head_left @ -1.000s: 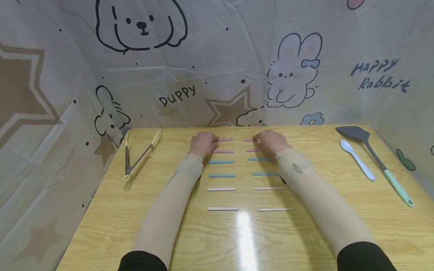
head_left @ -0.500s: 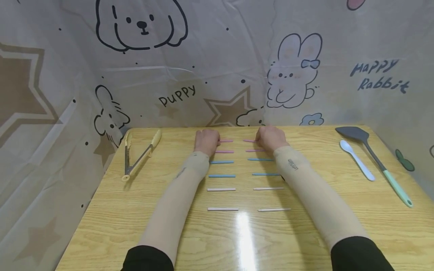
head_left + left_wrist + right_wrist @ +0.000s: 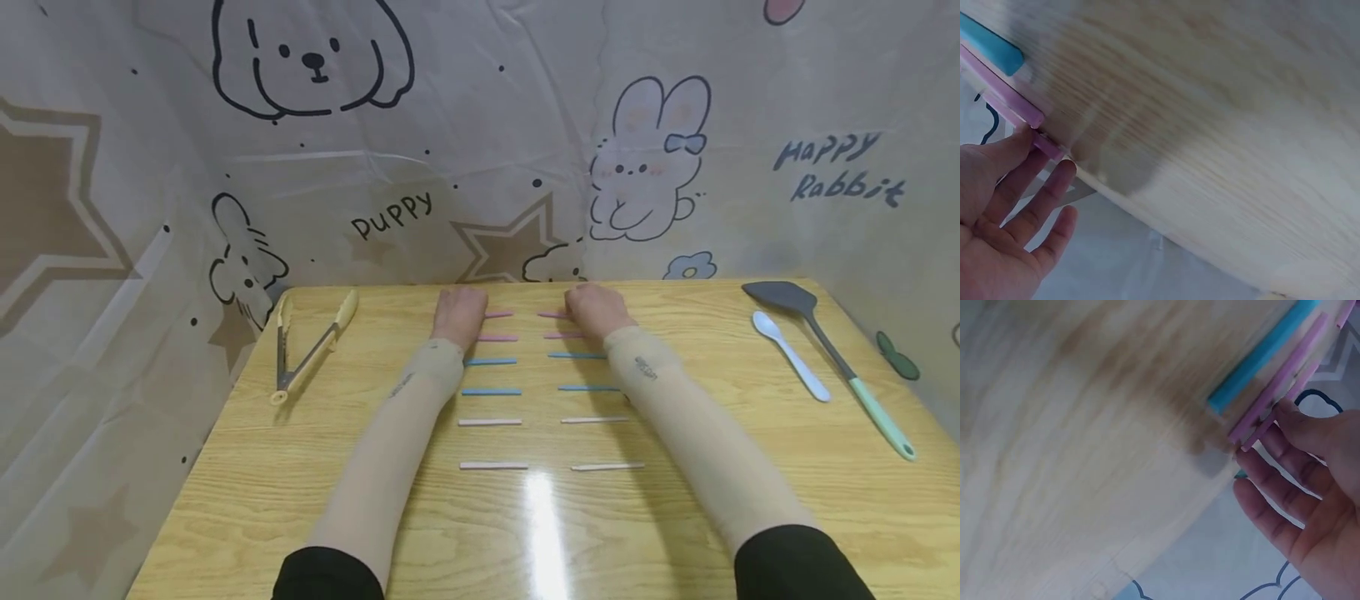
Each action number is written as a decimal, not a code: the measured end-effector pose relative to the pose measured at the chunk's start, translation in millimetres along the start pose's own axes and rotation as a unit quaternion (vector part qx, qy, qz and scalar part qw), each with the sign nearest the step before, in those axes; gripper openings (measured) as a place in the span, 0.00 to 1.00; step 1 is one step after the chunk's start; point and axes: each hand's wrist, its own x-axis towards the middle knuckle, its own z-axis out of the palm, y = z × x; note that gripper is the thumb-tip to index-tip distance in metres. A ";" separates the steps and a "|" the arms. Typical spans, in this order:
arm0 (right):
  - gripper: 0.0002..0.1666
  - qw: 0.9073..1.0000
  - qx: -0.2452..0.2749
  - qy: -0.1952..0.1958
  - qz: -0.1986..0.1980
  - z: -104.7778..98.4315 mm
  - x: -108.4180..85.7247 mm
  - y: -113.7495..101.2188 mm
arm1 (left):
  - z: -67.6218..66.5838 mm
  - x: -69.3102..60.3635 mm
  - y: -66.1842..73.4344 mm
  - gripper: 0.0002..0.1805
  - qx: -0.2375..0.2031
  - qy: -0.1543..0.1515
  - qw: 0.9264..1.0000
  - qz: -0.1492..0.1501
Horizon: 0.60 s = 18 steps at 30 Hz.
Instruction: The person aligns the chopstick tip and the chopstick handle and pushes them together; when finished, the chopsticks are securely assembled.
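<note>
At the head view's centre, the bare left hand (image 3: 459, 316) pinched a thin pink stick (image 3: 500, 315), and the bare right hand (image 3: 598, 310) pinched another straight pink stick (image 3: 551, 315)

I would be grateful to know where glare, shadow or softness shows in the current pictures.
Head view: a bright glare streak on the table, plus shadow beside the right forearm; left wrist view: dim, slightly soft, with shadow on the table near the left hand; right wrist view: likewise dim and soft, with shadow near the right hand.
</note>
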 end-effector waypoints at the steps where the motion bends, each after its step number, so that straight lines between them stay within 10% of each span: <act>1: 0.06 1.000 0.004 -0.008 0.000 -0.9 -0.9 1.4 | 0.2 -0.5 -0.6 0.05 -0.003 0.000 1.000 0.002; 18: 0.06 0.981 0.187 0.030 -0.046 -46.4 -35.1 12.3 | -39.6 -27.0 -12.4 0.08 -0.127 0.060 0.988 0.066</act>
